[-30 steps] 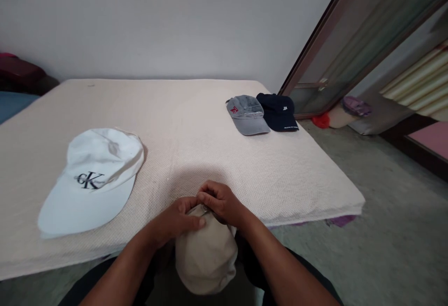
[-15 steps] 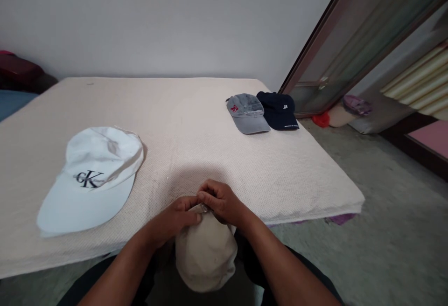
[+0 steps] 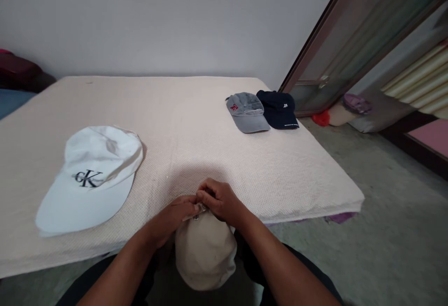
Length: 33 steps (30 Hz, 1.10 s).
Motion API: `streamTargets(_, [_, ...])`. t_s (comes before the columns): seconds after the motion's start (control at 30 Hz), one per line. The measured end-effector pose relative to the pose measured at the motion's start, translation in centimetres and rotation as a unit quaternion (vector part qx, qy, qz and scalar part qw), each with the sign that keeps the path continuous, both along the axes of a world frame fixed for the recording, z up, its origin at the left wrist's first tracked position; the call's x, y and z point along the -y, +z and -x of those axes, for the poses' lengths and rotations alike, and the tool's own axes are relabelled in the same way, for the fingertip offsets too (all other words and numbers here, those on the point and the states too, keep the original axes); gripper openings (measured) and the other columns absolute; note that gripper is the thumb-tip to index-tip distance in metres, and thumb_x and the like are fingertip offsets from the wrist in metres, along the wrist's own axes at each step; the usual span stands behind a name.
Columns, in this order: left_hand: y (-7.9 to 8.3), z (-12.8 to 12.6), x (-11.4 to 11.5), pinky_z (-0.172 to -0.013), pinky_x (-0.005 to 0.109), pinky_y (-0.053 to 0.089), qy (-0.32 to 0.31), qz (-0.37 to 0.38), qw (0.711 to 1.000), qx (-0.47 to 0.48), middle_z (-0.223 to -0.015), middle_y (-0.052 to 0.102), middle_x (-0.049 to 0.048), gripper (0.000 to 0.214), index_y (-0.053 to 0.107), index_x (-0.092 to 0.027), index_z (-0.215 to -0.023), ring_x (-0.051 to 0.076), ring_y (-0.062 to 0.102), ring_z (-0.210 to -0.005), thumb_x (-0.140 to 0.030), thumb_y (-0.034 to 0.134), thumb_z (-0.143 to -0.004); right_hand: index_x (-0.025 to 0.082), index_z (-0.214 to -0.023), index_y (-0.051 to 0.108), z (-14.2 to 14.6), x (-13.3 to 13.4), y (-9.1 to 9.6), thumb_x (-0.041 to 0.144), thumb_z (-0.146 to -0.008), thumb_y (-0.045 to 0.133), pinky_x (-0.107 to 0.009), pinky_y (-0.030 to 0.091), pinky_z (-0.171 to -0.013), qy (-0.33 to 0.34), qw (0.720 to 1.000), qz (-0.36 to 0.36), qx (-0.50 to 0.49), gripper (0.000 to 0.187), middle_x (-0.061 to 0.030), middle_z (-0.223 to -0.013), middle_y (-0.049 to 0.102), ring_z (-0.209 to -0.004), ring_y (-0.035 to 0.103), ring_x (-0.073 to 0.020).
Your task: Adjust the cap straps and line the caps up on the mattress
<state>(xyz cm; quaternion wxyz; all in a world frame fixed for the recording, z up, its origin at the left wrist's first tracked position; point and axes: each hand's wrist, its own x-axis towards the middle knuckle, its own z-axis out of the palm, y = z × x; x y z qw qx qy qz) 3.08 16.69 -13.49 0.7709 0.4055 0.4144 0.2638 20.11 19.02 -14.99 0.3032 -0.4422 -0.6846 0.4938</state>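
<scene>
Close to my body, in front of the table's near edge, a beige cap (image 3: 206, 252) hangs from both hands with its crown toward me. My left hand (image 3: 180, 215) pinches the cap's upper edge near a small metal buckle (image 3: 201, 209). Closed fingers of my right hand (image 3: 219, 199) grip the strap end beside that buckle, touching the left fingertips. What lies between the fingertips is partly hidden. A white cap (image 3: 93, 175) with black "CK" letters lies to the left, its brim pointing at me.
A grey cap (image 3: 247, 112) with a red mark touches a navy cap (image 3: 278, 110) at the far right of the cloth-covered table (image 3: 189, 124). Behind it rises a pale wall (image 3: 168, 21). Right of the table are the floor (image 3: 392, 212) and a glass door (image 3: 336, 45).
My left thumb has shifted up toward the buckle, so more of the metal shows. Both hands keep their grip on the beige cap; the other caps stay put.
</scene>
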Motion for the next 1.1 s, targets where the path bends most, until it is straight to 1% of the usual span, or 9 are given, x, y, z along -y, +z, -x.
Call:
streamTargets(0.17, [0.3, -0.6, 0.0, -0.074, 0.029, 0.043, 0.005, 0.016, 1.0, 0.015, -0.082, 0.072, 0.0064, 0.027, 0.071, -0.016, -0.099, 0.019, 0.063, -0.077, -0.035, 0.059, -0.082, 0.018, -0.079, 0.058, 0.2, -0.1, -0.2, 0.03, -0.087, 0.05, -0.023, 0.035, -0.059, -0.005, 0.999, -0.037, 0.015, 0.017, 0.002, -0.067, 0.056, -0.063, 0.049, -0.0104])
streamTargets(0.37, [-0.1, -0.7, 0.0, -0.076, 0.032, 0.045, 0.007, 0.056, 0.998, 0.038, -0.085, 0.073, 0.0081, 0.03, 0.07, -0.016, -0.102, 0.02, 0.065, -0.076, -0.034, 0.065, -0.079, 0.018, -0.078, 0.056, 0.1, -0.1, -0.1, 0.029, -0.089, 0.047, -0.023, 0.035, -0.059, 0.001, 0.999, -0.047, 0.02, 0.018, 0.0017, -0.068, 0.055, -0.064, 0.05, -0.0108])
streamTargets(0.6, [-0.3, -0.9, 0.0, -0.072, 0.029, 0.045, 0.018, 0.077, 0.995, 0.057, -0.081, 0.072, 0.0072, 0.027, 0.071, -0.014, -0.099, 0.018, 0.064, -0.072, -0.031, 0.066, -0.078, 0.018, -0.077, 0.056, 0.0, -0.1, 0.0, 0.029, -0.088, 0.048, -0.022, 0.035, -0.059, 0.003, 1.0, -0.021, -0.002, 0.017, 0.0021, -0.068, 0.054, -0.064, 0.049, -0.0105])
streamTargets(0.73, [-0.2, -0.9, -0.1, -0.068, 0.028, 0.045, 0.043, 0.095, 0.992, 0.065, -0.073, 0.07, 0.0057, 0.022, 0.071, -0.013, -0.089, 0.017, 0.062, -0.067, -0.03, 0.068, -0.075, 0.017, -0.077, 0.057, -0.3, -0.3, 0.0, 0.035, -0.088, 0.049, -0.022, 0.035, -0.058, 0.002, 0.998, 0.027, -0.052, 0.022, 0.0021, -0.068, 0.052, -0.064, 0.047, -0.0107])
streamTargets(0.83, [0.2, -0.6, -0.2, -0.064, 0.027, 0.045, 0.084, 0.09, 0.989, 0.082, -0.071, 0.069, 0.0059, 0.018, 0.07, -0.012, -0.08, 0.017, 0.061, -0.064, -0.029, 0.068, -0.075, 0.017, -0.079, 0.058, -1.0, -0.5, 0.5, 0.042, -0.09, 0.045, -0.022, 0.036, -0.056, 0.021, 0.99, 0.087, -0.107, 0.03, 0.0018, -0.067, 0.05, -0.061, 0.045, -0.0109])
streamTargets(0.9, [0.7, -0.3, -0.3, -0.066, 0.028, 0.046, 0.118, 0.105, 0.981, 0.111, -0.072, 0.07, 0.0076, 0.019, 0.07, -0.011, -0.079, 0.019, 0.062, -0.066, -0.03, 0.065, -0.076, 0.017, -0.078, 0.059, -1.6, -0.6, 1.0, 0.044, -0.089, 0.046, -0.022, 0.037, -0.057, 0.042, 0.981, 0.133, -0.132, 0.032, 0.0012, -0.067, 0.05, -0.061, 0.045, -0.011])
streamTargets(1.0, [1.4, 0.2, -0.6, -0.073, 0.034, 0.049, 0.168, 0.19, 0.955, 0.156, -0.071, 0.071, 0.0095, 0.027, 0.071, -0.012, -0.076, 0.024, 0.066, -0.073, -0.036, 0.06, -0.077, 0.017, -0.081, 0.061, -2.5, -0.7, 1.7, 0.041, -0.083, 0.058, -0.023, 0.04, -0.062, 0.059, 0.961, 0.21, -0.168, 0.024, -0.0002, -0.074, 0.055, -0.066, 0.049, -0.0118])
streamTargets(1.03, [1.5, 0.3, -0.6, -0.075, 0.036, 0.049, 0.174, 0.222, 0.945, 0.168, -0.07, 0.071, 0.0098, 0.029, 0.071, -0.012, -0.076, 0.026, 0.067, -0.075, -0.039, 0.059, -0.078, 0.018, -0.081, 0.062, -2.7, -0.7, 1.8, 0.039, -0.08, 0.062, -0.023, 0.04, -0.062, 0.049, 0.952, 0.237, -0.188, 0.021, -0.0002, -0.074, 0.056, -0.066, 0.049, -0.0118])
streamTargets(1.1, [1.8, 0.3, -0.8, -0.078, 0.038, 0.049, 0.164, 0.262, 0.932, 0.191, -0.072, 0.072, 0.0102, 0.033, 0.071, -0.013, -0.08, 0.028, 0.067, -0.081, -0.042, 0.057, -0.079, 0.018, -0.081, 0.061, -3.1, -0.8, 1.9, 0.036, -0.075, 0.067, -0.023, 0.04, -0.06, -0.003, 0.928, 0.278, -0.246, 0.02, 0.0007, -0.072, 0.056, -0.063, 0.05, -0.0114])
